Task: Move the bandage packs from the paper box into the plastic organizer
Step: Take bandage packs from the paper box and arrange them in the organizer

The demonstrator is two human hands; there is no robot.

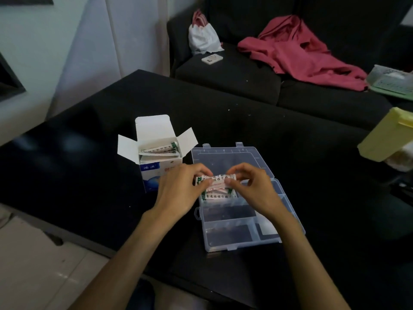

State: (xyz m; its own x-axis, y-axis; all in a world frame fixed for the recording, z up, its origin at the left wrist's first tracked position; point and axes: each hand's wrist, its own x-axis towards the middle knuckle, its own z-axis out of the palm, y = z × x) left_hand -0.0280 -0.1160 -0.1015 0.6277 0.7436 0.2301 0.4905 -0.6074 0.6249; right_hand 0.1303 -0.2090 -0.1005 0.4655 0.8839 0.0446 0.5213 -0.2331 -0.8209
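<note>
Two hands meet over the clear plastic organizer (237,198) on the black desk (100,175). The left hand (178,193) and the right hand (252,189) each pinch an end of a small bundle of bandage packs (215,179) (white wrappers with green print), holding it just above the organizer's far compartment. Another bandage pack (218,196) lies in that compartment, directly beneath the fingers. The organizer's lid (225,156) lies flat and open beyond the hands. Just left of the left hand stands the paper box (156,157), flaps spread, with more packs (159,149) showing inside. Well beyond both hands, a pink garment (297,52) is draped on a dark sofa (234,77).
</note>
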